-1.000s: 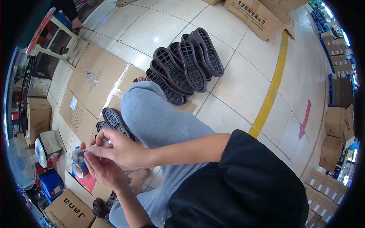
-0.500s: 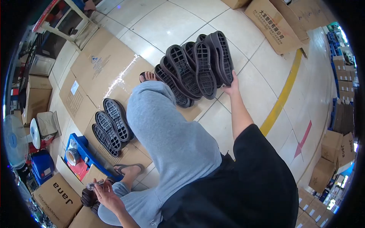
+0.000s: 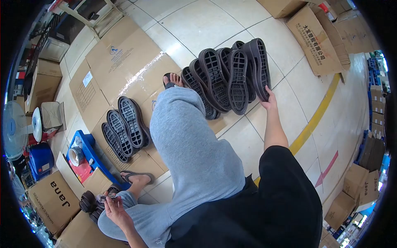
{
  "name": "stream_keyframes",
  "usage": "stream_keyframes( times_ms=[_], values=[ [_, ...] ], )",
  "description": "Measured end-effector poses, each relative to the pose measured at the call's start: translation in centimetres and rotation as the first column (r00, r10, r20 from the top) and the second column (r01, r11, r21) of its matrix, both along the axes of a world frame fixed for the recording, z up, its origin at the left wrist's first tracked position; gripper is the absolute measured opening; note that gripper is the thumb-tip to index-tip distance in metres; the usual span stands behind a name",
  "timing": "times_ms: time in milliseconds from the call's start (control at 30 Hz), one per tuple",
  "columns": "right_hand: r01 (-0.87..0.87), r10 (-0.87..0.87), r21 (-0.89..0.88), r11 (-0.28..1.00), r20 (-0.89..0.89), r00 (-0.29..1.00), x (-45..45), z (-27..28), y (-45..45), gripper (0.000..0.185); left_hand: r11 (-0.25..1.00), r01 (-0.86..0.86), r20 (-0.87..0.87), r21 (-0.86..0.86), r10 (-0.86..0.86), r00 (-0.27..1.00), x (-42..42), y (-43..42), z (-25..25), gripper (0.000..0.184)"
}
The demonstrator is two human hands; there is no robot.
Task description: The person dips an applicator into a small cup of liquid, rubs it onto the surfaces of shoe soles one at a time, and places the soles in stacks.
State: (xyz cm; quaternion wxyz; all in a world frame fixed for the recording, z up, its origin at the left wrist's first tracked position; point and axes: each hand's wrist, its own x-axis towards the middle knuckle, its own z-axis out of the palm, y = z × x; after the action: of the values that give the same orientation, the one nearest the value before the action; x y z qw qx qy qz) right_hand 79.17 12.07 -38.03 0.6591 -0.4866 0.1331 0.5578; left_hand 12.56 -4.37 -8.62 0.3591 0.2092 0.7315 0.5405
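Observation:
My right hand [image 3: 270, 99] grips the lower end of a dark brown shoe sole [image 3: 258, 66], the last of a leaning row of several soles on the floor. The others, such as the sole with a grid pattern [image 3: 238, 82], overlap beside it with their ribbed insides showing. Low on the left, my left hand [image 3: 116, 210] pinches a small shiny object [image 3: 101, 199], partly see-through, whose kind I cannot make out. Dark brown pieces [image 3: 87, 202] lie close behind that hand. Another group of soles [image 3: 128, 124] stands on the flattened cardboard near my left foot.
Flattened cardboard [image 3: 124, 53] covers part of the tiled floor. A blue stool [image 3: 99, 159] carries a roll of tape [image 3: 76, 156]. Boxes stand around, including a Jana box [image 3: 53, 202] and an open carton [image 3: 316, 43]. A fan [image 3: 14, 130] is at far left. Yellow tape [image 3: 318, 118] marks the floor.
The view has shifted, so the soles and floor appear farther right. My right hand stays at the end sole's lower end. My left hand still pinches the small shiny object.

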Motion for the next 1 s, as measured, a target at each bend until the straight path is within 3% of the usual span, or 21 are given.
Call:
stream_keyframes(
  times_ms=[233, 400, 433, 467, 500, 567, 633, 700, 767, 833, 900, 1000],
  values=[
    [0.093, -0.089, -0.054, 0.994, 0.077, 0.993, 1.7, 5.6, 2.0, 0.023, 0.997, 0.031, -0.017, 0.075, -0.03, 0.999, -1.1, -0.5, 0.4, 0.032],
    [0.075, -0.132, 0.18, 0.981, 0.324, 0.937, 3.1, 13.0, 1.7, 0.027, 0.989, -0.009, -0.003, 0.144, 0.009, 1.0, -3.2, -1.9, 0.5, 0.034],
    [0.048, -0.076, 0.066, 0.997, 0.539, 0.839, 1.1, 17.6, 1.0, 0.031, 0.985, -0.022, -0.006, 0.173, 0.023, 1.0, -3.5, -2.1, 0.6, 0.036],
    [-0.243, 0.087, 0.044, 0.969, 0.862, 0.499, 2.3, 19.6, -1.3, 0.036, 0.983, 0.072, -0.202, 0.17, -0.037, 0.979, -2.6, -2.1, 1.5, 0.037],
    [-0.392, 0.021, 0.0, 0.92, 0.998, 0.051, 3.1, 22.1, -3.7, 0.04, 0.976, -0.021, -0.048, 0.217, 0.032, 0.998, -2.4, -1.9, 2.8, 0.037],
    [-0.308, 0.071, 0.165, 0.937, 0.773, 0.631, 0.4, 28.7, -1.4, 0.041, 0.944, -0.151, -0.015, 0.292, 0.162, 0.987, -3.2, -2.5, 4.1, 0.035],
    [-0.529, 0.158, 0.266, 0.806, 0.764, 0.625, -2.5, 33.0, -1.9, 0.04, 0.911, -0.146, -0.017, 0.386, 0.165, 0.986, -4.4, -3.4, 6.5, 0.034],
    [-0.651, 0.306, 0.294, 0.7, 0.7, 0.645, -11.5, 37.7, -2.5, 0.057, 0.874, -0.118, -0.062, 0.472, 0.166, 0.984, -6.3, -5.4, 8.7, 0.034],
    [-0.837, 0.429, 0.284, 0.468, 0.755, 0.496, -22.0, 39.3, -3.8, 0.065, 0.811, -0.108, -0.074, 0.574, 0.183, 0.98, -8.0, -7.9, 10.8, 0.034],
    [-0.969, 0.454, 0.192, 0.157, 0.857, 0.243, -32.9, 40.5, -5.4, 0.076, 0.768, -0.124, -0.113, 0.629, 0.248, 0.962, -9.4, -10.5, 13.1, 0.034],
    [-0.973, 0.645, 0.222, -0.068, 0.753, 0.126, -41.9, 41.1, -9.0, 0.075, 0.761, -0.166, -0.142, 0.628, 0.321, 0.936, -10.0, -13.2, 15.3, 0.027],
    [-0.873, 0.71, 0.14, -0.468, 0.647, -0.277, -49.1, 36.7, -12.0, 0.069, 0.838, -0.227, -0.16, 0.497, 0.346, 0.925, -9.9, -17.4, 16.6, 0.026]
  ],
)
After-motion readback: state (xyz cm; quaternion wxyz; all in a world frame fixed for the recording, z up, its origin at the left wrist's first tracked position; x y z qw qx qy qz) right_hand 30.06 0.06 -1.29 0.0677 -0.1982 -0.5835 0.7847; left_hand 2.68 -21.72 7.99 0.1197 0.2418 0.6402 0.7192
